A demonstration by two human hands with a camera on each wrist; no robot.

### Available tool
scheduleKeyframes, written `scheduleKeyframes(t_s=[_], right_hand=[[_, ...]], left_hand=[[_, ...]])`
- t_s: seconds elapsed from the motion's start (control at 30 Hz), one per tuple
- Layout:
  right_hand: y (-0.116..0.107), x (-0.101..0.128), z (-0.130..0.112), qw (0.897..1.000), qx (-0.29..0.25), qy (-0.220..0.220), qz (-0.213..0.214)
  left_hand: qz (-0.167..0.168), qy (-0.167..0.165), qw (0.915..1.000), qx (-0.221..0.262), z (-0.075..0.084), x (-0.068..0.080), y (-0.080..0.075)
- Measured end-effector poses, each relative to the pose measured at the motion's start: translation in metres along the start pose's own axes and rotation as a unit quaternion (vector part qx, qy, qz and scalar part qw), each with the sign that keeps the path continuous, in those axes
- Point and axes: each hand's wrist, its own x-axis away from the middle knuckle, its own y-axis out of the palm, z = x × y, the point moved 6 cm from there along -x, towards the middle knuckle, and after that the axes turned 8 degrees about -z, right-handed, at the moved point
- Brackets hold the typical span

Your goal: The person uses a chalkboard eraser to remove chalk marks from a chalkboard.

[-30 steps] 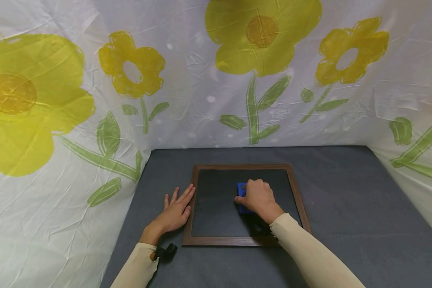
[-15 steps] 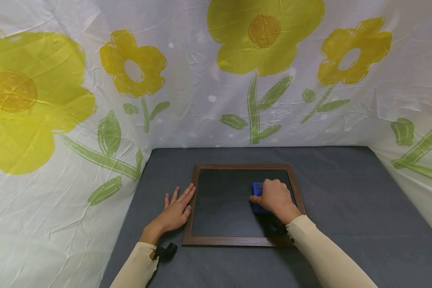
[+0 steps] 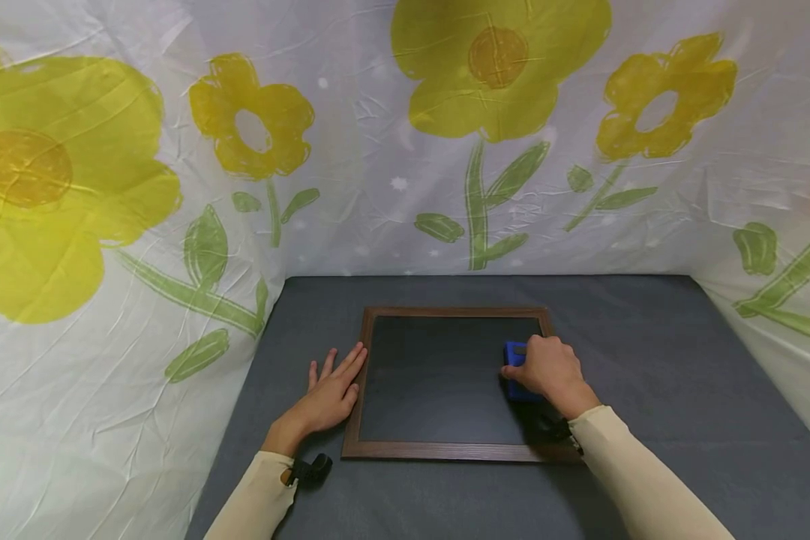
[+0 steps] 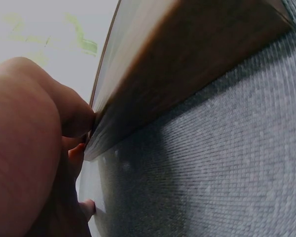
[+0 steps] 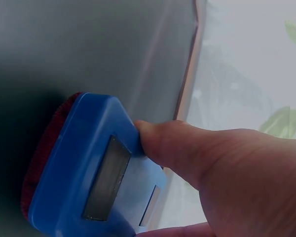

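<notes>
A chalkboard point(image 3: 439, 382) in a brown wooden frame lies flat on the dark grey cloth. My right hand point(image 3: 552, 371) grips a blue board eraser point(image 3: 515, 350) on the board's right part, close to the right side of the frame. In the right wrist view the eraser point(image 5: 71, 163) shows a dark red felt pad against the board, and the thumb presses on its blue back. At the board's left edge my left hand point(image 3: 327, 401) rests with fairly straight fingers, its fingertips touching the frame. The left wrist view shows the frame's side point(image 4: 187, 54) beside the fingers.
Grey cloth point(image 3: 682, 375) covers the table around the board. A white curtain with yellow flowers point(image 3: 351, 150) hangs behind the table and along both sides. A black strap point(image 3: 310, 471) is on the left wrist.
My right hand has slid the eraser rightward across the board, from near the middle to close by the right frame. The left hand has stayed in place at the left edge.
</notes>
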Motion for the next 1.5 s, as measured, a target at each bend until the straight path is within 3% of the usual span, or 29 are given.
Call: scheduleKeyframes(t_s=[0.5, 1.5], right_hand=[[-0.009, 0.002, 0.032, 0.999, 0.005, 0.036, -0.012], [-0.009, 0.000, 0.022, 0.999, 0.028, 0.032, -0.016]], left_hand=[[0.002, -0.001, 1.0000, 0.001, 0.001, 0.001, -0.001], [0.015, 0.000, 0.9999, 0.000, 0.005, 0.003, -0.001]])
